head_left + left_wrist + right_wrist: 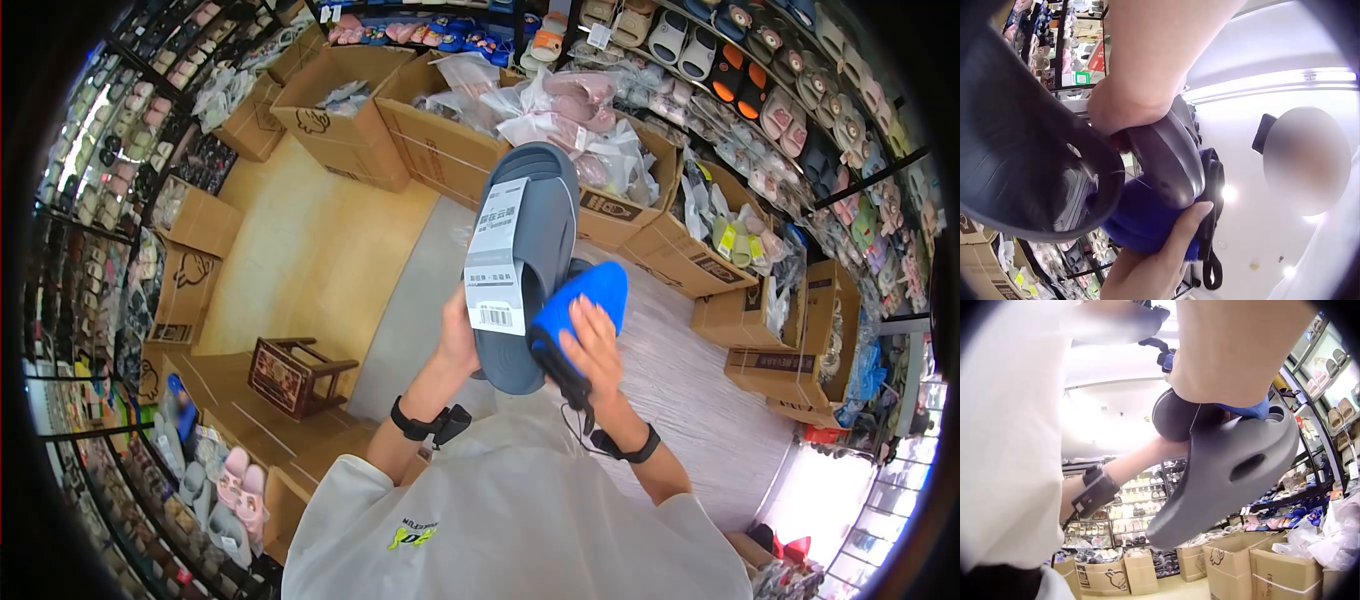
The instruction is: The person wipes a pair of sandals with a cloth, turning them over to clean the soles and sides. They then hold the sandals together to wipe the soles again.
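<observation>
My left hand (458, 338) grips a pair of dark grey slide slippers near the heel end. The front slipper (553, 190) stands nearly upright before my chest, with a white and grey paper label (497, 250) bearing a barcode across it. Behind it, the second slipper (1169, 159) shows in the left wrist view, mostly hidden from above. My right hand (597, 350) holds a blue fuzzy pad (603, 288) with a black edge and a loop strap (1213, 273). Its thumb lies along the pad in the left wrist view. The pad overlaps the front slipper's right side.
Open cardboard boxes (440, 145) of bagged slippers curve round the far side. Shelves of footwear (740, 75) line the walls. On the left, a small wooden stool (292, 376) lies tipped by flattened cardboard (235, 400).
</observation>
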`<state>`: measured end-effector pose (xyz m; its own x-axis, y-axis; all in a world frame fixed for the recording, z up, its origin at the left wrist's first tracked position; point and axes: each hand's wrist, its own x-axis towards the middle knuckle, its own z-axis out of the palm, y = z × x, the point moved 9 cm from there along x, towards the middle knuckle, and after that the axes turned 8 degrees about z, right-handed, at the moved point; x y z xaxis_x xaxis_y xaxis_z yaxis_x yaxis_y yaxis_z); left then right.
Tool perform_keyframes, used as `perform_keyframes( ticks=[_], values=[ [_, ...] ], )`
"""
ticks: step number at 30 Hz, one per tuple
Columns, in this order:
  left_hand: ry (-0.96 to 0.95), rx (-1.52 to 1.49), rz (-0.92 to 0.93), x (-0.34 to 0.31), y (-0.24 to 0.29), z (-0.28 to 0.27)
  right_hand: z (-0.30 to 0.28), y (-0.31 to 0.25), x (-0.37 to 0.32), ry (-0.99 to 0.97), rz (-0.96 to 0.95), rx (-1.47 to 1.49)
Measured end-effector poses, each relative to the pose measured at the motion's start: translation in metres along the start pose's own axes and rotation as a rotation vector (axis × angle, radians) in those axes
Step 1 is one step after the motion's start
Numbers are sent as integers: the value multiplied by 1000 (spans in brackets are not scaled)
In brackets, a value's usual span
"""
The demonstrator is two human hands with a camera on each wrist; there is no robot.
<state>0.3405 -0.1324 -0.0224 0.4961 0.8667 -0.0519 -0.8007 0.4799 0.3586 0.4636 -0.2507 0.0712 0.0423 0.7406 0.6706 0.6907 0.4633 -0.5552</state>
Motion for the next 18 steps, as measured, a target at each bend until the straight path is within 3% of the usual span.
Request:
perform_keyframes(
  ticks=[4, 7, 10, 12, 14, 15, 18],
  values=[
    [5, 48, -71, 58, 20, 10, 13, 29, 3, 11, -204, -90],
    [-84, 91, -124, 104, 30, 29, 16, 53, 26, 138, -307, -103],
    [-163, 54, -169, 136, 32, 57, 14, 87, 59, 162, -242, -57],
    [-59, 201, -230, 155, 27, 46, 13, 103, 79, 163, -213, -67],
    [47, 138, -357, 179, 13, 49, 11, 114, 100, 162, -204, -116],
    [4, 76, -400, 191, 5, 65, 10, 119, 109, 150, -193, -122],
    [-42, 82, -339, 221, -10, 91, -3, 133, 130, 182, -130, -172]
  ],
)
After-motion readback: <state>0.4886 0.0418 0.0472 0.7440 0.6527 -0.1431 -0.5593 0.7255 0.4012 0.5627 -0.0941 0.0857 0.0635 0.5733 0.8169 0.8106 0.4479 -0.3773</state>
